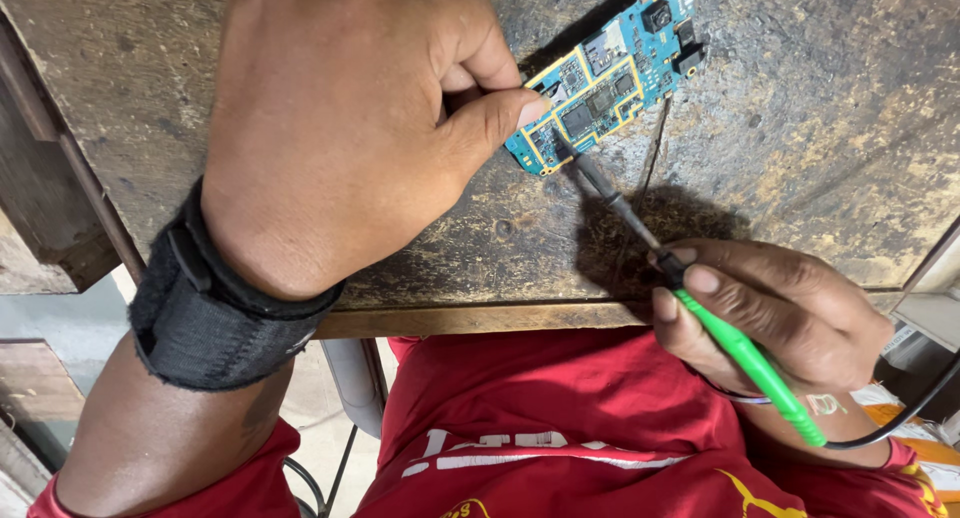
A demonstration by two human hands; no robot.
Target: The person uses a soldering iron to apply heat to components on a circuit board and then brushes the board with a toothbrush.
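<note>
A small blue circuit board [610, 78] with yellow-outlined chip areas lies tilted on a worn wooden bench [800, 128]. My left hand [340, 128], with a black wrist strap [200, 318], presses the board's lower left end with thumb and fingers. My right hand [770, 318] pinches a soldering iron [740, 353] with a green handle and a dark shaft. Its tip [565, 148] touches the board near the lower left corner. A black cord leaves the handle's rear toward the right.
The bench's front edge [480, 318] runs just above my lap, which is covered by a red shirt [600, 438]. A wooden ledge [40, 238] sits at the left. Orange and white items [920, 428] lie at the lower right.
</note>
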